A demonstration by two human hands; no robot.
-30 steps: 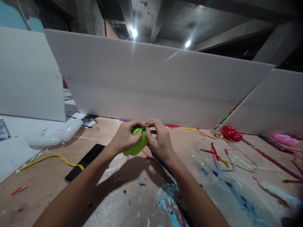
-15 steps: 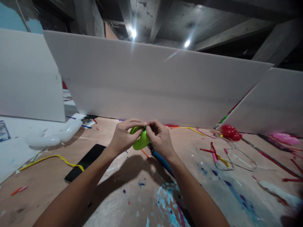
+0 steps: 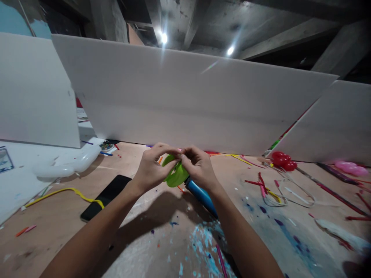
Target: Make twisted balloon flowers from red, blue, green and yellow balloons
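Observation:
A small lime-green balloon (image 3: 177, 175), bent in a loop, hangs between my two hands above the middle of the table. My left hand (image 3: 155, 166) is closed on its left side, thumb and fingers pinched together. From the other side my right hand (image 3: 198, 166) pinches it with thumb and forefinger, the fingertips of both hands meeting at its top. What lies exactly between the fingertips is hidden. Behind my right wrist lies a blue cylinder like a balloon pump (image 3: 201, 197), partly covered by the forearm.
On the left lie a black phone (image 3: 108, 197), a yellow uninflated balloon (image 3: 69, 190) partly across it, and a white balloon (image 3: 84, 159). Red balloons (image 3: 282, 161), a pink balloon (image 3: 350, 168) and a looped cable (image 3: 301, 204) are at right. White panels (image 3: 191, 100) stand along the back.
The green balloon has turned a little and shifted slightly right and down between my fingers. More of the blue cylinder shows. Both hands stay pinched in nearly the same place.

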